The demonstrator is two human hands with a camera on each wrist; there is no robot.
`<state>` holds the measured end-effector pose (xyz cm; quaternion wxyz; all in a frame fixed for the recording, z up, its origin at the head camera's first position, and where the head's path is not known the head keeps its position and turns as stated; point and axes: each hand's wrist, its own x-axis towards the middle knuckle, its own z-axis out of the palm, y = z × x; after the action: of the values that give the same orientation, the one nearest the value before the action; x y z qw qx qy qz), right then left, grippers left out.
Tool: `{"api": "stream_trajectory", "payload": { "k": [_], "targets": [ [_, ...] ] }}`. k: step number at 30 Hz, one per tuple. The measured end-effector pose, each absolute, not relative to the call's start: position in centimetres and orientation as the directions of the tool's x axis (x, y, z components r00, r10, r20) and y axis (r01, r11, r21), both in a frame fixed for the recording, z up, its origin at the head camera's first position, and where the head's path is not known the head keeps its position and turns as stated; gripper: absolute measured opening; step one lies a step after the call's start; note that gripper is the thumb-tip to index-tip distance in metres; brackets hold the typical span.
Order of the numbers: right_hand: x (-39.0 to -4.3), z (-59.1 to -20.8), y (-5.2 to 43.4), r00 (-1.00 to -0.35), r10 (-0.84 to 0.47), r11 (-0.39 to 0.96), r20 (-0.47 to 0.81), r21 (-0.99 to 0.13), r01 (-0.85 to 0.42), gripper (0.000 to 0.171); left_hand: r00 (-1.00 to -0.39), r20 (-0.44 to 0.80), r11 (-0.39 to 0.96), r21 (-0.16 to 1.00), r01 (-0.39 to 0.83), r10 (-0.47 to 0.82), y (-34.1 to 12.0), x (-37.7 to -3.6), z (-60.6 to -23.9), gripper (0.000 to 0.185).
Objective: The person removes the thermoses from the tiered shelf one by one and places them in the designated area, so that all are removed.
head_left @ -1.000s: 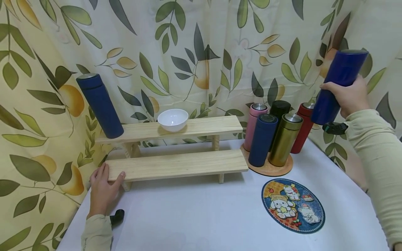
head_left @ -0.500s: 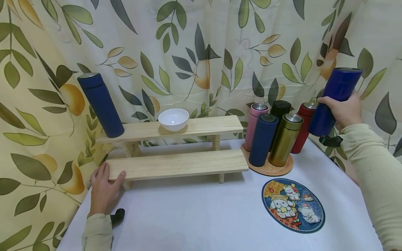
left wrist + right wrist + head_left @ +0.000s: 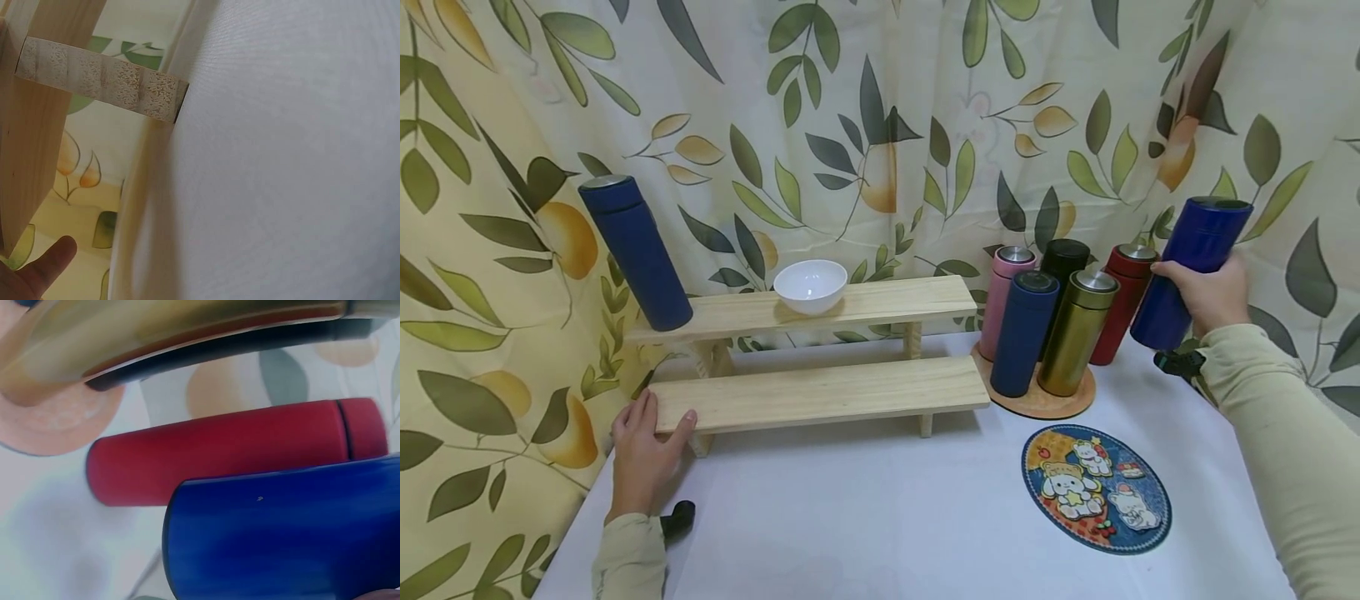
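My right hand (image 3: 1210, 293) grips a glossy blue flask (image 3: 1189, 271) at the table's far right, tilted, just right of the red flask (image 3: 1118, 302). The right wrist view shows that blue flask (image 3: 281, 531) close up beside the red flask (image 3: 237, 450). My left hand (image 3: 643, 454) rests with fingers curled round the left end of the lower step of a two-step wooden shelf (image 3: 820, 392). On the upper step stand a dark blue flask (image 3: 636, 252) and a white bowl (image 3: 810, 286). The left wrist view shows the shelf's end (image 3: 100, 81) and a fingertip (image 3: 53, 259).
A round wooden tray (image 3: 1037, 400) holds pink (image 3: 1003, 296), dark blue (image 3: 1024, 333), black (image 3: 1064, 257) and gold (image 3: 1077, 333) flasks. A round cartoon mat (image 3: 1096, 489) lies at the front right on the white table (image 3: 865, 517). A leaf-print curtain (image 3: 880, 125) hangs close behind.
My right hand has lowered the glossy blue flask down and slightly left, toward the table beside the red flask. The left hand has stayed on the shelf.
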<state>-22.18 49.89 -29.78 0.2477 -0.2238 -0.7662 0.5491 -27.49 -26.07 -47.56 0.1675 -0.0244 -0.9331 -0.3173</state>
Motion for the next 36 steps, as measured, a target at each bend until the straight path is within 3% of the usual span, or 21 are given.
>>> {"api": "stream_trajectory", "payload": {
  "k": [15,36],
  "targets": [
    [-22.2,-34.8,50.1,-0.727,0.684,0.215,0.058,-0.968,0.126,0.092,-0.934,0.351,0.795,0.584,0.163,-0.067,-26.0,-27.5,-47.5,0.092],
    [-22.0,-38.9,49.2,-0.773,0.632,0.219,0.063,-0.971,0.1,0.097,-0.942,0.325,0.808,0.575,0.129,-0.081,-26.0,-27.8,-47.5,0.092]
  ]
}}
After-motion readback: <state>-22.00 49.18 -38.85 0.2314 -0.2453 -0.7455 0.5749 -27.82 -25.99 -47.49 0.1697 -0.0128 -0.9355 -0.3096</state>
